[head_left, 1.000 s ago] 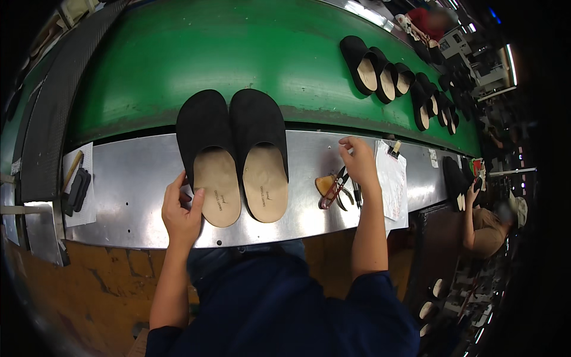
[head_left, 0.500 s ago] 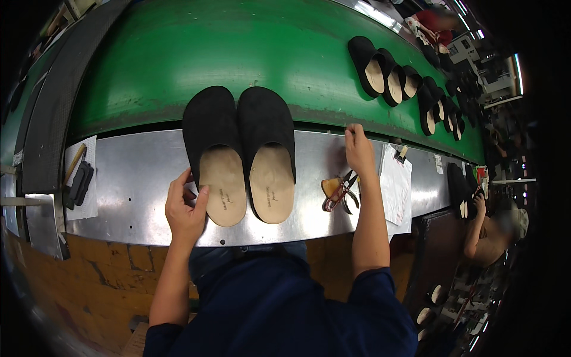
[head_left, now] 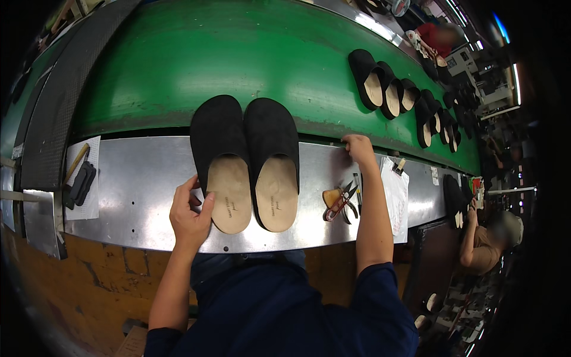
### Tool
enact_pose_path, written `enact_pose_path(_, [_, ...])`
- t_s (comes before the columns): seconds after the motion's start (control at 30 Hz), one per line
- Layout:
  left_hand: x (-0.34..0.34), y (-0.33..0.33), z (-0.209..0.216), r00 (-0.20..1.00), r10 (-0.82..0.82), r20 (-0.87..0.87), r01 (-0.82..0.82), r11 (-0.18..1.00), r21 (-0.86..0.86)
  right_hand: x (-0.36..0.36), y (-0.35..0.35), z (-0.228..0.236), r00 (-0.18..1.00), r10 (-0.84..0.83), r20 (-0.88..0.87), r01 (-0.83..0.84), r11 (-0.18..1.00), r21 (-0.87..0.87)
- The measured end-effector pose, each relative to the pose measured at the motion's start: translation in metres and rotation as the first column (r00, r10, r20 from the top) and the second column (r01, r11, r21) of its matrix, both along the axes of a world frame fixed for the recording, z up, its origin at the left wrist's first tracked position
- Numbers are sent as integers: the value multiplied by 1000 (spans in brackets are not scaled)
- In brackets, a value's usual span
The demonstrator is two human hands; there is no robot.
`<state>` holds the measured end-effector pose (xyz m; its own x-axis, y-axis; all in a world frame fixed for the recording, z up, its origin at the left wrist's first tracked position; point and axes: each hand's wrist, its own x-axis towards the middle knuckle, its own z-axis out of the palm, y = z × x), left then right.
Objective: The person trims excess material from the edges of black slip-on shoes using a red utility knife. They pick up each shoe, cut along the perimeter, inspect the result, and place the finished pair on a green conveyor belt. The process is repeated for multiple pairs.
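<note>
Two black clogs with tan insoles lie side by side, toes pointing away from me: the left clog (head_left: 220, 134) and the right clog (head_left: 272, 134). Their heels rest over the metal ledge, while the toes reach across the green surface. My left hand (head_left: 191, 213) grips the heel side of the left clog, thumb at the insole's edge and fingers at its outer side. To the right of the pair, my right hand (head_left: 360, 149) hovers by the ledge's far edge. Its fingers are closed; whatever they hold, if anything, is too small to make out.
Snips (head_left: 342, 202), with other small tools, lie below my right hand. Clipped papers (head_left: 392, 190) are beyond my right forearm. A dark brush-like block (head_left: 82, 183) sits on paper at left. More black clogs (head_left: 389, 89) stand on the green belt (head_left: 238, 53). Co-workers are at far right.
My right hand has turned, its fingertips now pointing more to the left, and more of the tools shows beside the forearm. The view shifted slightly; the left hand stays on the clog.
</note>
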<state>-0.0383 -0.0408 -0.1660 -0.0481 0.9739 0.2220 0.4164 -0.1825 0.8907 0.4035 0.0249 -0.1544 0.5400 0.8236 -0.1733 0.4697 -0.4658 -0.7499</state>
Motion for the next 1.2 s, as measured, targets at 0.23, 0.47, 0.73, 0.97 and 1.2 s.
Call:
enact_pose_path(0.23, [-4,-1,-5,1000,8,4,-8,1000,15,-103,-47,49,990,-33,-140,85,917,390])
enact_pose_path(0.47, [-5,0,-5,1000,-2,-3,2,1000,13,-205,-88,43,815,507,281,-578,752,317])
enact_pose_path(0.73, [-3,0,-2,1000,-5,-8,5,1000,17,-226,-70,31,860,509,-45,-504,859,91])
enact_pose_path(0.97, [-4,0,-5,1000,27,3,-27,1000,5,-169,-67,73,879,253,-403,-138,946,292])
enact_pose_path(1.2, [0,-1,-3,1000,-2,-20,3,1000,23,-84,-43,58,979,144,144,-159,982,99])
